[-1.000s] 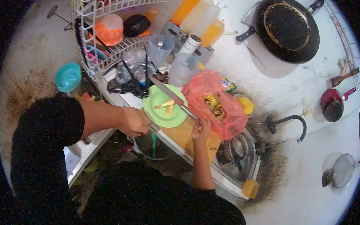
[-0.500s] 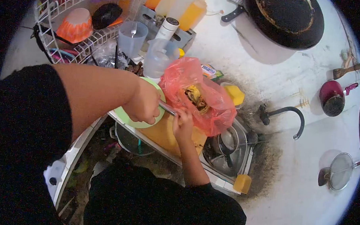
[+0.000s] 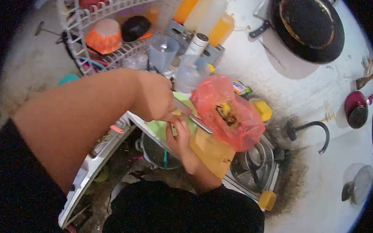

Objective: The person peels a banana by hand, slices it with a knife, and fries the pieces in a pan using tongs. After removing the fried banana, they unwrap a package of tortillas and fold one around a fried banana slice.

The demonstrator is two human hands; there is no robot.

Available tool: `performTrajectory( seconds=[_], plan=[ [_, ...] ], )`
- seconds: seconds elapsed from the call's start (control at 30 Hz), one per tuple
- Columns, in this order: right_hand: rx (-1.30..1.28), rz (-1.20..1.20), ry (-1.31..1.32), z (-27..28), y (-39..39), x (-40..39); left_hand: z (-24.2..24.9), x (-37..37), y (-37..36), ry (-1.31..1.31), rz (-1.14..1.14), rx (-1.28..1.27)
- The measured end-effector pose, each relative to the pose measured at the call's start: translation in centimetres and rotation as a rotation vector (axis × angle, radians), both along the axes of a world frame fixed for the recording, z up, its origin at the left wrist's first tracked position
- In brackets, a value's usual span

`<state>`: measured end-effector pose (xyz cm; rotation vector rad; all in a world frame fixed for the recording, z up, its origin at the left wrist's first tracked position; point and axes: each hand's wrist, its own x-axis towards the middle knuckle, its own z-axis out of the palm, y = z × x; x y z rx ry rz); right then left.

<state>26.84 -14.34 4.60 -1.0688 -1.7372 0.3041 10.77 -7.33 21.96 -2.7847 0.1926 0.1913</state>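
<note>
My left hand (image 3: pixel 156 100) reaches in from the left over a light green plate (image 3: pixel 190 101), its fingers bent inward. My right hand (image 3: pixel 180 134) comes up from below, and its fingertips meet those of my left hand above the plate. Whatever lies between the fingertips is too small and hidden to name. Just right of both hands rests a knife (image 3: pixel 200 123), its blade over the plate and its handle toward the yellowish cutting board (image 3: pixel 212 153). An open red plastic bag (image 3: pixel 243 133) with dark and yellow food inside sits beyond the knife.
A white dish rack (image 3: pixel 112 9), two clear plastic jugs (image 3: pixel 163 50) (image 3: pixel 191 75) and a white bottle (image 3: pixel 197 45) stand beyond my left hand. Right of the board are a sink (image 3: pixel 250 170), a black faucet (image 3: pixel 313 124) and a yellow sponge (image 3: pixel 262 110).
The knife was between my two hands; both have let go of it, and it now rests beside them. My fingertips have come together over the plate. The view has shifted, moving the scene rightward.
</note>
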Motion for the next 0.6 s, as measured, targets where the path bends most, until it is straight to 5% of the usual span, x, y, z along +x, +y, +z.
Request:
performTrajectory(
  seconds=[0.13, 0.17, 0.27, 0.37, 0.4, 0.47, 0.57, 0.6],
  plan=[
    [-0.096, 0.205, 0.104, 1.0, -1.0, -6.6, -2.1, -7.6, -5.5, -0.18, 0.275, -0.036],
    [-0.132, 0.266, 0.117, 1.4, -1.7, -8.5, -2.4, -9.6, -8.1, -0.176, 0.535, -0.156],
    [-0.094, 0.467, 0.105, 0.0, -4.2, -15.0, -7.2, -15.6, -16.8, -0.9, 1.05, -0.379],
    [0.036, 0.779, 0.068, 0.8, -12.3, -23.2, -15.1, -20.3, -26.2, -1.907, 1.396, -1.087],
    [0.064, 0.994, 0.158, 1.2, -16.3, -25.9, -16.2, -21.4, -29.9, -2.18, 1.395, -1.355],
    [0.126, 1.407, 0.115, -0.2, -24.7, -31.0, -28.4, -28.2, -37.9, -2.298, 0.61, -1.802],
    [0.362, 1.604, -0.197, -5.0, -35.7, -39.4, -24.8, -27.0, -52.4, -2.891, 0.804, -0.988],
    [0.132, 1.655, -0.231, -6.4, -39.7, -41.6, -23.8, -26.2, -56.5, -3.044, 0.835, -0.658]
  ],
)
